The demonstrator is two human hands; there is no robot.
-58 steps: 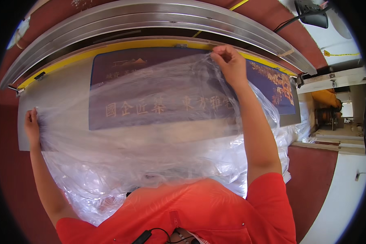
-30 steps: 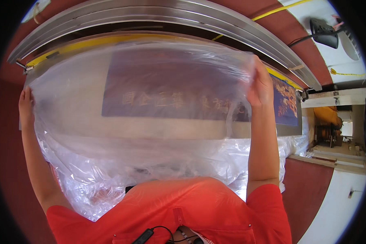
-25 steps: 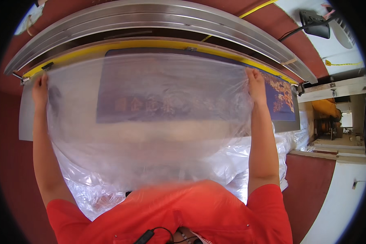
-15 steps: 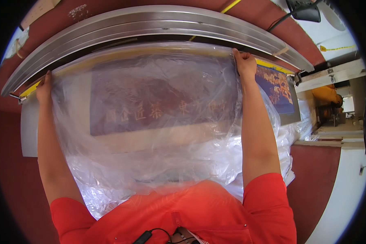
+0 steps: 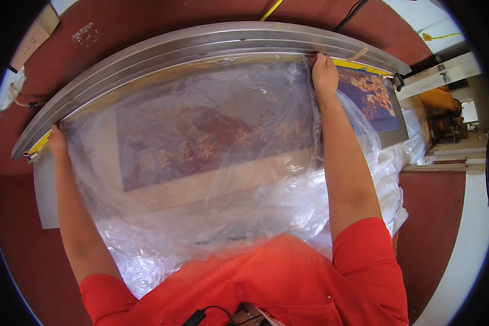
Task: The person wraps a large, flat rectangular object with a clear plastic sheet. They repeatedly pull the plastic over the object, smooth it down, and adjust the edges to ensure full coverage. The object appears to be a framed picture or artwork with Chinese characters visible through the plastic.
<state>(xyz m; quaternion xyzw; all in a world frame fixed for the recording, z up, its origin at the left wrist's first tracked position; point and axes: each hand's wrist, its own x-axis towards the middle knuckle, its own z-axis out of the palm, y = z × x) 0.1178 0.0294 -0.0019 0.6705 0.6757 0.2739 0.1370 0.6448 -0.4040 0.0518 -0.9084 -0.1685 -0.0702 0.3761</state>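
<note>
A wide sheet of clear plastic film (image 5: 217,217) stretches between my hands and hangs in folds toward my body. My left hand (image 5: 58,142) pinches its far left corner, close to the end of a yellow strip (image 5: 39,143). Farther right, my right hand (image 5: 325,76) is closed on the film's far edge. Beneath the film lies a dark panel (image 5: 174,130) with pale characters and a beige border, seen hazily. The film's far edge lies along a long silver metal bar (image 5: 212,41). Both thumbs' undersides are hidden.
A blue and orange printed picture (image 5: 372,100) lies uncovered beyond my right hand, on a grey board. More crumpled film (image 5: 388,174) bunches at the right. A white frame rail (image 5: 440,76) stands at the bar's right end. Dark red floor (image 5: 16,217) shows around.
The dark gap between the silver bar and the film's far edge has narrowed. My left hand sits lower in the picture, my right slightly higher. Both still hold the film.
</note>
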